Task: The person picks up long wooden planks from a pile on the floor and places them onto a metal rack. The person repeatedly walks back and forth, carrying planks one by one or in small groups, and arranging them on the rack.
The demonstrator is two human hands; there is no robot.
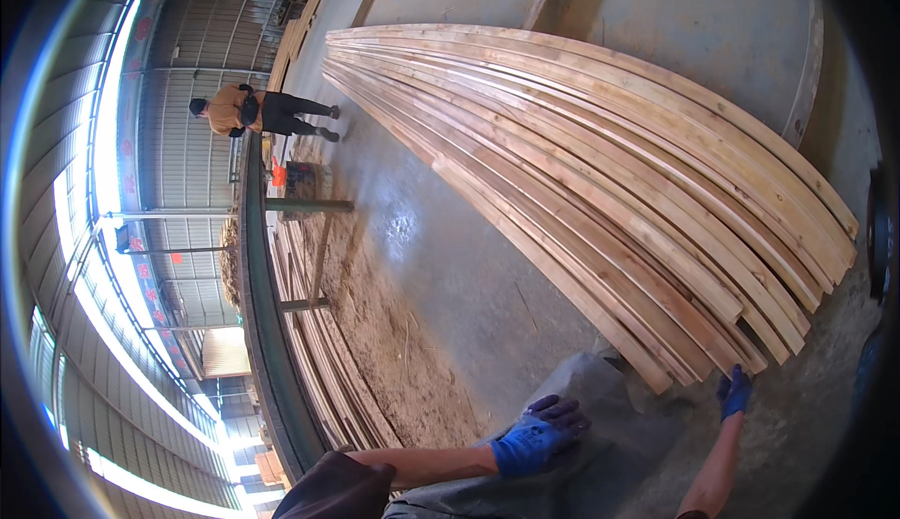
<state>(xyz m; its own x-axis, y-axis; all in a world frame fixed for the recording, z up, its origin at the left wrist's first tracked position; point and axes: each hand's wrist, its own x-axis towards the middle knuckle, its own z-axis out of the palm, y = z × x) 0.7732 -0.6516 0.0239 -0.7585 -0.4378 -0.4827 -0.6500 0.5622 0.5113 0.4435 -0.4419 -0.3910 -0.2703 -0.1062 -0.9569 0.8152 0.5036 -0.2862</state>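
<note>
Long pale wooden boards (pixel 600 177) lie side by side in a wide layer, their near ends uneven. My right hand (pixel 734 393), in a blue work glove, is at the near end of one wooden board (pixel 720 350), its fingers closed about the end; part of the grip is hidden. My left hand (pixel 539 437), in a blue glove with dark fingertips, rests over my bent, grey-clothed knee (pixel 591 397). Its fingers are stretched out and hold nothing. The knee is close to the near end of the outermost board on the left.
A long dark-green metal frame (pixel 267 369) on legs runs along the left, with more thin boards (pixel 323 369) beneath and wood debris (pixel 403 369) beside it. Another person (pixel 253 111) stands at its far end, near an orange object (pixel 278 172). Grey concrete floor (pixel 469 294) lies between.
</note>
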